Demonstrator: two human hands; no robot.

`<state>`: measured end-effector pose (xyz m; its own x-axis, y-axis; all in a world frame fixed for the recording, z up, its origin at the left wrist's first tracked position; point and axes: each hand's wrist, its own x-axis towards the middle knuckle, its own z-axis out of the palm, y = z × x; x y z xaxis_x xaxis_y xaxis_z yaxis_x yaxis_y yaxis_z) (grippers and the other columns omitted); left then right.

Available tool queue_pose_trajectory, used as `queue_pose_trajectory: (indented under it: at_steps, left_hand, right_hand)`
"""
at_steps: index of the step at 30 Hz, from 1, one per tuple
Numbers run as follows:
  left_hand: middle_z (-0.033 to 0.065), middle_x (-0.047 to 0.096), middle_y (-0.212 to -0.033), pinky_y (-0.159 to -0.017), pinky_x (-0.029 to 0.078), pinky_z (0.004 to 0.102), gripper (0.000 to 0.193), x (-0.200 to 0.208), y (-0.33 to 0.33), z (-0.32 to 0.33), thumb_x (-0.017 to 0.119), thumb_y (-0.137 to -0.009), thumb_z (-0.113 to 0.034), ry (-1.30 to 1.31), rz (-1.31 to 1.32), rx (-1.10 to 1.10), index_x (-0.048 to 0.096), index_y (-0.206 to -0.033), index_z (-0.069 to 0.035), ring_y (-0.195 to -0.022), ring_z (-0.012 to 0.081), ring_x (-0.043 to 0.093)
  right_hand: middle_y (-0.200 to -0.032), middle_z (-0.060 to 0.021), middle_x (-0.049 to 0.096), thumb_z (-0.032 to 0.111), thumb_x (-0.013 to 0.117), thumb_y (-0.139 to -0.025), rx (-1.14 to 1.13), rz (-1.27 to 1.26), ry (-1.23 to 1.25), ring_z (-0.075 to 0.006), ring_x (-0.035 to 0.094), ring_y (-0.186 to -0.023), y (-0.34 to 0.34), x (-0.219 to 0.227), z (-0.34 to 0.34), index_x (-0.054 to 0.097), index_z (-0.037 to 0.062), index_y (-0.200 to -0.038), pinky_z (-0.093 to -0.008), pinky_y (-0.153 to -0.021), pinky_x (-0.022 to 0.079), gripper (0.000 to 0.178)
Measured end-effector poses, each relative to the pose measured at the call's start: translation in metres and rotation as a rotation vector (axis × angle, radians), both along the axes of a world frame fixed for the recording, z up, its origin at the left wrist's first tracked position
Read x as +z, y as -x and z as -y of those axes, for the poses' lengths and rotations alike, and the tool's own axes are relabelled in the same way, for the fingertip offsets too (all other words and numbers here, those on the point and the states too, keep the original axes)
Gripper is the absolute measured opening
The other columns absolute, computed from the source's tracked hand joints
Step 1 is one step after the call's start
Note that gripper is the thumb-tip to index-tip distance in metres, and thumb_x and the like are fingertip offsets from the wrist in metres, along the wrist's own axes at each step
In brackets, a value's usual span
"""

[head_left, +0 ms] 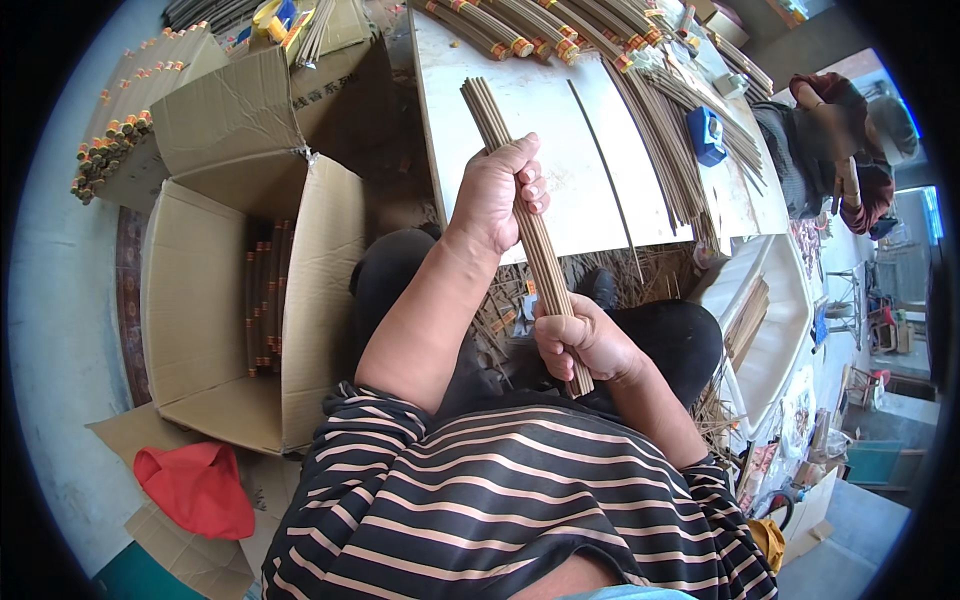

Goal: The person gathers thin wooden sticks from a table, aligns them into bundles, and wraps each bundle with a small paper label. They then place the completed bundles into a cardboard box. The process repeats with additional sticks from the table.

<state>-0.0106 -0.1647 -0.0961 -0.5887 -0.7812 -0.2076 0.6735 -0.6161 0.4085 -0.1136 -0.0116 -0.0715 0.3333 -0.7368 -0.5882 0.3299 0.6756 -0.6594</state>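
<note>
A bundle of thin brown incense sticks (pixel 541 252) slants across the space between my two hands, its far end over the white table. My left hand (pixel 498 190) is wrapped round the upper part of the bundle. Lower down, close to my lap, my right hand (pixel 585 343) grips the near end, with the stick tips poking out below the fist. One loose stick (pixel 604 165) lies on the white tabletop (pixel 560 115), to the right of the bundle.
Left of me stands an open cardboard box (pixel 210 310) with wrapped bundles inside. Finished bundles (pixel 545 28) and loose sticks (pixel 650 150) lie on the table, beside a blue tape dispenser (pixel 707 137). A white bin (pixel 775 330) is at right. Another person (pixel 835 150) sits farther off.
</note>
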Motion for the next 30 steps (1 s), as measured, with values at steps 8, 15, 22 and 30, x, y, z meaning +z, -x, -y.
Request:
queue_pose_trajectory:
  at_steps: [8,15,22,30]
  left_hand:
    - [-0.0022,0.041,-0.049,-0.038,0.034,0.0234,0.030,0.019,0.003,-0.020,0.058,-0.087,-0.017,0.136,0.249,0.098,0.043,-0.061,-0.012,-0.038,0.0088,0.040]
    - [-0.0006,0.043,-0.052,-0.037,0.039,0.0246,0.020,0.105,0.016,-0.042,0.061,-0.083,-0.006,0.539,0.319,0.231,0.043,-0.076,-0.008,-0.041,0.0089,0.046]
    - [-0.0024,0.049,-0.060,-0.047,0.041,0.0201,0.024,0.146,0.040,-0.037,0.070,-0.080,-0.014,1.065,0.457,0.316,0.048,-0.077,-0.006,-0.052,0.0033,0.046]
    - [-0.0006,0.053,-0.063,-0.052,0.043,0.0228,0.020,0.114,0.063,-0.035,0.070,-0.079,-0.014,1.031,0.680,0.275,0.052,-0.076,-0.004,-0.056,0.0058,0.048]
  right_hand:
    - [-0.059,-0.0010,0.047,0.012,0.057,-0.084,0.073,-0.305,0.188,-0.0094,0.047,-0.043,0.005,-0.018,-0.006,0.043,0.0039,-0.089,-0.0217,-0.039,0.040,0.017]
    - [-0.070,0.0012,0.050,0.013,0.062,-0.084,-0.082,-0.559,0.556,-0.0048,0.045,-0.063,0.017,0.002,0.018,0.050,0.0012,-0.093,-0.0221,-0.057,0.042,0.019]
    - [-0.078,-0.0021,0.058,0.008,0.064,-0.080,-0.346,-0.551,0.894,-0.0069,0.051,-0.073,0.024,0.054,0.073,0.055,0.0000,-0.094,-0.0246,-0.066,0.045,0.018]
    - [-0.083,-0.0058,0.063,0.006,0.061,-0.081,-0.400,-0.600,0.953,-0.0114,0.057,-0.078,0.039,0.020,0.085,0.058,-0.0025,-0.094,-0.0266,-0.069,0.047,0.016]
